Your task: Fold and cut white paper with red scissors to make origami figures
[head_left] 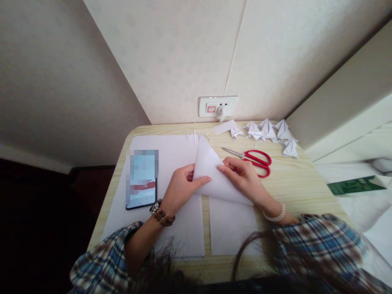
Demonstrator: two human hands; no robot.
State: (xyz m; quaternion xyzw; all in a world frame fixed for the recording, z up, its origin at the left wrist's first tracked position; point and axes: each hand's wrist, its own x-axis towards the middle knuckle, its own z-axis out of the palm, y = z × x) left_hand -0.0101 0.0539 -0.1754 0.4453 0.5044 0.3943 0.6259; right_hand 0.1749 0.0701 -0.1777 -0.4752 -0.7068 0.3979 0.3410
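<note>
Between my two hands is a white sheet of paper [211, 171], folded into a triangle and lifted off the table. My left hand [182, 183] pinches its left edge, thumb on top and fingers behind. On the upper right edge, my right hand [240, 175] grips it between thumb and fingers. Just beyond my right hand lie scissors with red handles [257, 157], blades pointing left. Beneath the folded sheet are a large stack of white paper [180, 220] on the left and a smaller white sheet [232, 228] on the right.
A phone [142, 179] with a lit, partly blurred screen lies on the paper stack. Several folded white paper shapes [267, 130] and paper scraps [225, 127] line the table's [306, 183] back edge. A wall socket [218, 107] holds a plug. A green carton [357, 185] lies off to the right.
</note>
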